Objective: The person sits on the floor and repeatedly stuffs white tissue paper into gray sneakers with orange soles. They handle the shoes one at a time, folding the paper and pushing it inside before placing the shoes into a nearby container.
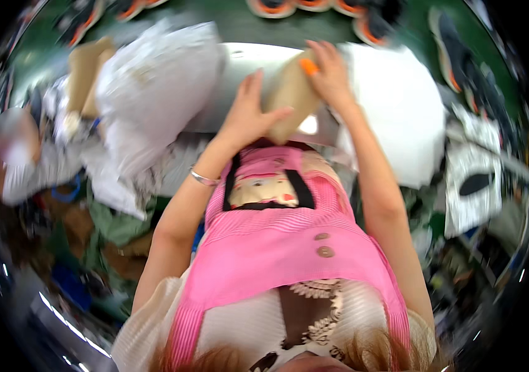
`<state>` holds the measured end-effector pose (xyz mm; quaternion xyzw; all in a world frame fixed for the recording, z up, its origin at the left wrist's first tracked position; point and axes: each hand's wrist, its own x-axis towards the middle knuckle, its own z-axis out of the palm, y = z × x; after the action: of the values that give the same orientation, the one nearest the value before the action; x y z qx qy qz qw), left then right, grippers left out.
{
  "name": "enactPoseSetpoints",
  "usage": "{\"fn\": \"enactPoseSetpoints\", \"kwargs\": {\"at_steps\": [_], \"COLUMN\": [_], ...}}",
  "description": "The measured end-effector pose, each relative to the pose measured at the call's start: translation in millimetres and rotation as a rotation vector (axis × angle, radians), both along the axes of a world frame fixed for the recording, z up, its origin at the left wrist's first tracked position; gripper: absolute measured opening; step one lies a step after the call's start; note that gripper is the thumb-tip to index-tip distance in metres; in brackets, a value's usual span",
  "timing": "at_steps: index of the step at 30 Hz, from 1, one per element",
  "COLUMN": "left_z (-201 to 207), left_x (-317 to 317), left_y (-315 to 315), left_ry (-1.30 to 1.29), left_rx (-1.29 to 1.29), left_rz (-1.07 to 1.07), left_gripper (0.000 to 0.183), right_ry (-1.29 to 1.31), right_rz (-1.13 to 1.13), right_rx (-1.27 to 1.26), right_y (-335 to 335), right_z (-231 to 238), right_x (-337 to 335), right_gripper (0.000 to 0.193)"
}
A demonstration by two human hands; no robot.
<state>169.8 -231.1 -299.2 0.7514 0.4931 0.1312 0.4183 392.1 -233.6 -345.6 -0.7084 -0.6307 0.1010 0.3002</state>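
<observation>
So there's a flat tan cardboard-coloured package [290, 99] held in both hands at the table edge, a puffy white plastic bag package [153, 87] to its left, and another tan box [84, 74] behind that.

Motion blur smears the tan piece [292, 96] both hands grip.

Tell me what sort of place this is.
Probably a shoe factory or packing workshop. Orange-soled shoes line the top edge, white bags pile up around a grey work table, and both hands, left hand and right hand, hold a tan cardboard piece.
</observation>
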Motion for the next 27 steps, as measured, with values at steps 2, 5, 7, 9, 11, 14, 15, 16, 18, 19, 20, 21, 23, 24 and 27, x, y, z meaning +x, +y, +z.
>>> {"fn": "enactPoseSetpoints", "kwargs": {"at_steps": [2, 5, 7, 9, 11, 14, 15, 16, 18, 19, 20, 21, 23, 24, 27], "left_z": [-46, -57, -67, -74, -76, -76, -66, -61, -55, -52, -48, -50, -52, -54, -27], "left_x": [19, 47, 66, 90, 110, 121, 126, 131, 138, 140, 144, 144, 151, 160, 184], "left_y": [13, 24, 27, 26, 27, 12, 5, 1, -1, -1, -3, 8, 29, 52, 84], "left_ry": [-0.213, -0.276, -0.274, -0.258, -0.259, -0.269, -0.251, -0.233, -0.2, -0.156, -0.106, -0.06, 0.055, 0.17, 0.202], "left_rx": [-0.283, -0.62, -0.695, -0.73, -0.765, -0.889, -0.918, -0.931, -0.947, -0.935, -0.923, -0.873, -0.754, -0.52, 0.472], "left_rz": [-0.091, -0.027, -0.019, -0.021, -0.046, -0.097, -0.076, -0.079, -0.092, -0.107, -0.128, -0.145, -0.166, -0.232, -0.545], "left_gripper": [0.093, 0.075, 0.072, 0.069, 0.067, 0.062, 0.061, 0.061, 0.06, 0.06, 0.06, 0.06, 0.061, 0.062, 0.062], "right_ry": [-0.024, 0.091, 0.069, -0.131, -0.13, -0.092, -0.076, -0.05, 0.059, 0.187, 0.325, 0.411, 0.549, 0.561, 0.566], "right_rz": [-0.07, -0.186, -0.409, -0.734, -1.096, -1.658, -1.781, -1.909, -2.07, -2.131, -2.189, -2.246, -2.376, -2.478, -2.816], "right_rx": [0.079, 0.068, -0.091, -0.108, -0.173, -0.432, -0.486, -0.544, -0.754, -0.816, -0.889, -0.886, -0.9, -0.898, -0.822], "right_y": [-30, -114, -199, -314, -423, -569, -600, -631, -656, -656, -654, -648, -636, -628, -616], "right_z": [30, 52, 55, 40, 62, 98, 101, 105, 95, 88, 81, 70, 51, 41, 25], "right_x": [-7, 15, 36, 60, 51, -32, -75, -121, -214, -256, -301, -342, -420, -458, -551], "right_gripper": [0.045, 0.042, 0.039, 0.031, 0.03, 0.031, 0.03, 0.03, 0.031, 0.032, 0.033, 0.034, 0.033, 0.033, 0.031]}}
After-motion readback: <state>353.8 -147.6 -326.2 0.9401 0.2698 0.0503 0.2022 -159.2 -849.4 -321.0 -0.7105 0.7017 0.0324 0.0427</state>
